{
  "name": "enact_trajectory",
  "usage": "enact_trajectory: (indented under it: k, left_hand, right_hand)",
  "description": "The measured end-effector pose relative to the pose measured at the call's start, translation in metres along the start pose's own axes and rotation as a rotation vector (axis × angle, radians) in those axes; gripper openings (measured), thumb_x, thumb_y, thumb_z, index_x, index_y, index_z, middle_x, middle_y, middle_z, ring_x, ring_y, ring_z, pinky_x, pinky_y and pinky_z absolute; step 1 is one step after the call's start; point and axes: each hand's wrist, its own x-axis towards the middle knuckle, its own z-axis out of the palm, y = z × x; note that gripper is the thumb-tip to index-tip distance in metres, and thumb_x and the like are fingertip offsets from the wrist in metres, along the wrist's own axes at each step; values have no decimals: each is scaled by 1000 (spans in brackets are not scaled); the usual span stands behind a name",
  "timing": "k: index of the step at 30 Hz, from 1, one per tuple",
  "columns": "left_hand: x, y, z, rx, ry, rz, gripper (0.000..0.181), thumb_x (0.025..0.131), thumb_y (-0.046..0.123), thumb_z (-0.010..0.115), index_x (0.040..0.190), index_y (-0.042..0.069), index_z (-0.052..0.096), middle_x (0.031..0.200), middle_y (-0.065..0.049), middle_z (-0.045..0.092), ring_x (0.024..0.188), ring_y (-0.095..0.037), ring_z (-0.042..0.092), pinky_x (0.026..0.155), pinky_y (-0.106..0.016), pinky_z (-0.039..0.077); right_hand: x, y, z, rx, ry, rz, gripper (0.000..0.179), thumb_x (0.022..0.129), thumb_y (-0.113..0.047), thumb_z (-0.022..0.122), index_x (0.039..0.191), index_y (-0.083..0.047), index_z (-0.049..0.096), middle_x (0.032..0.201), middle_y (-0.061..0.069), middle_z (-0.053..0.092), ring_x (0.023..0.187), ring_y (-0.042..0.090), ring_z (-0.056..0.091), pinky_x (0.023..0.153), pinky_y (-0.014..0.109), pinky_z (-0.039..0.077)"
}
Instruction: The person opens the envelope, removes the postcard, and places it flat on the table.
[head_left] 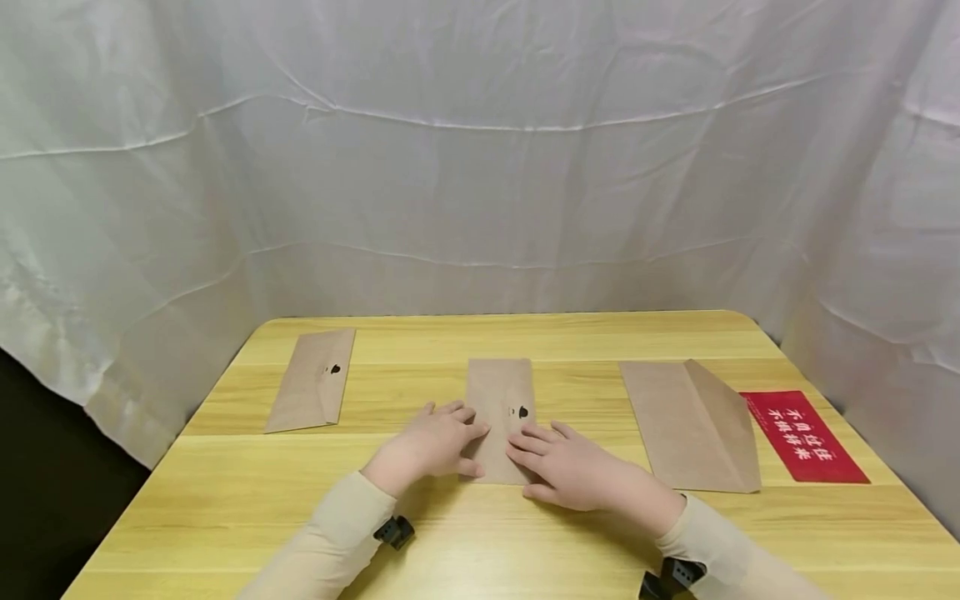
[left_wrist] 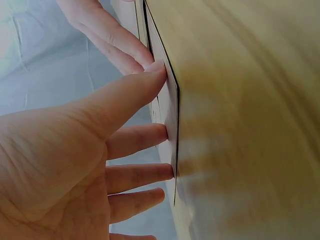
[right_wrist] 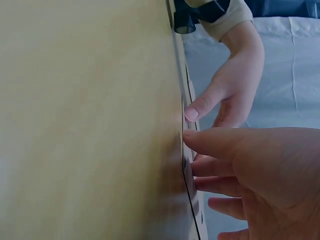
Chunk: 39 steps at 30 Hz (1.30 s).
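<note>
Middle kraft envelope (head_left: 491,385) lies on the desk (head_left: 465,550), my twelve o'clock. Left fingers (head_left: 476,431) touch its eight, right fingers (head_left: 528,442) its four; spread, gripping nothing. Likely light, crease-prone; I'd pinch the long edges.

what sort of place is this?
Probably a makeshift recording booth: pale cloth hangs behind and along both sides of a wood-grain table, and the person wears small black devices near both wrists.

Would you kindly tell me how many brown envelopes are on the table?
3: left envelope; middle envelope, under the left hand and right hand; right envelope, beside the red card.
</note>
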Motion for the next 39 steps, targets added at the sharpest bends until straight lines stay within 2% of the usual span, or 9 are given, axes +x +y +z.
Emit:
enact_trajectory:
  k: [4, 9, 16, 22, 27, 35, 39]
  left_hand:
    - [0, 5, 1, 20, 6, 12, 68, 84, 59, 65, 141, 24, 53, 148, -6, 48, 142, -29, 40, 111, -61, 34]
    - [-1, 8, 1, -1, -10, -2, 69, 83, 58, 66, 141, 23, 53, 150, -7, 46, 142, -28, 39, 110, -61, 34]
    - [0, 8, 0, 9, -11, -3, 71, 82, 59, 67, 142, 24, 52, 151, -7, 45, 141, -27, 41, 110, -61, 35]
    - [-1, 8, 0, 5, -14, -3, 71, 82, 59, 67, 142, 23, 52, 151, -7, 45, 141, -28, 41, 110, -60, 35]
    - [0, 8, 1, 2, -12, -4, 71, 82, 59, 67, 142, 23, 52, 151, -8, 45, 141, -28, 41, 110, -60, 35]
    - [1, 7, 2, 2, -14, -3, 71, 82, 58, 67, 142, 23, 52, 152, -8, 44, 141, -28, 40, 110, -60, 35]
    - [0, 7, 2, -13, -19, -6, 71, 82, 57, 67, 142, 23, 52, 152, -9, 43, 142, -28, 39, 111, -61, 33]
  right_hand:
    - [-6, -3, 4, -30, 45, 0, 57, 98, -45, 50, 145, -13, 47, 153, 5, 43, 146, 27, 34, 113, 57, 32]
    - [-8, -3, 4, -87, 97, 0, 55, 98, -46, 51, 141, -13, 52, 152, 5, 44, 146, 26, 34, 113, 58, 32]
    - [-10, -2, -4, -129, 139, -3, 51, 97, -45, 53, 137, -14, 57, 152, 6, 44, 145, 26, 35, 112, 58, 33]
    - [-12, -3, -9, -132, 140, -4, 49, 96, -44, 55, 135, -14, 58, 152, 7, 44, 145, 26, 36, 112, 58, 33]
    - [-15, -2, -16, -162, 197, -2, 49, 94, -42, 60, 131, -11, 61, 147, 6, 50, 144, 26, 37, 112, 58, 34]
    - [-22, 3, -27, -104, 164, 86, 50, 94, -38, 60, 133, -7, 59, 148, 10, 49, 143, 31, 37, 115, 60, 27]
    - [-23, 8, -28, -111, 163, 125, 51, 92, -37, 63, 132, -5, 60, 145, 13, 51, 141, 34, 40, 113, 61, 29]
